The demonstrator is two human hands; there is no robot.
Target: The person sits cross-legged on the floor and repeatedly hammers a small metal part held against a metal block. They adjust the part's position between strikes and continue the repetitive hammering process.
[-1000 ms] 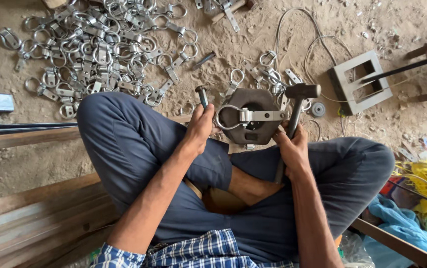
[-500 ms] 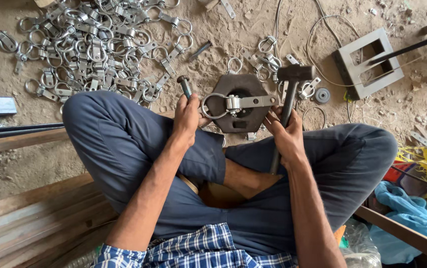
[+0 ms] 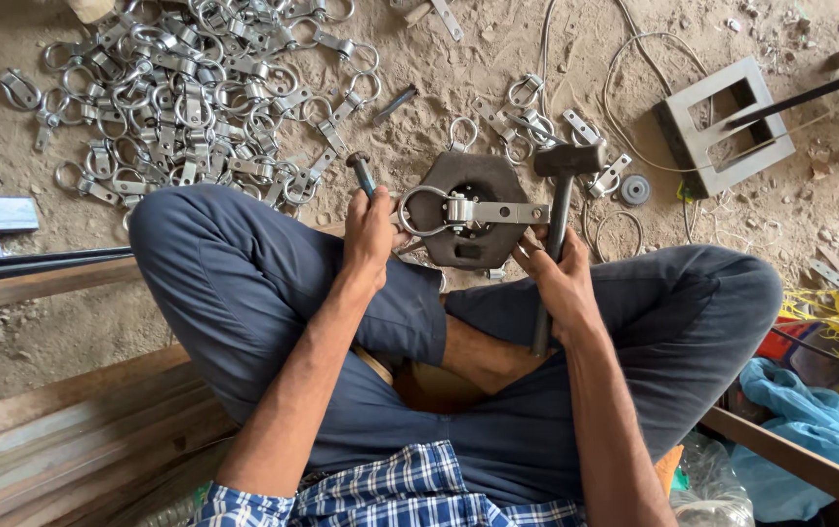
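left hand (image 3: 368, 234) grips punch (image 3: 361, 174) left of block (image 3: 468, 220) | right hand (image 3: 558, 283) grips hammer (image 3: 561, 195) | advice: seat clamp (image 3: 468, 209) flat, strike squarely

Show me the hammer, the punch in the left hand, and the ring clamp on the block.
hammer (image 3: 568, 159), head view, on its dark steel head.
punch (image 3: 361, 172), head view, on the shaft above the left hand.
ring clamp (image 3: 478, 211), head view, on its flat strap across the block.
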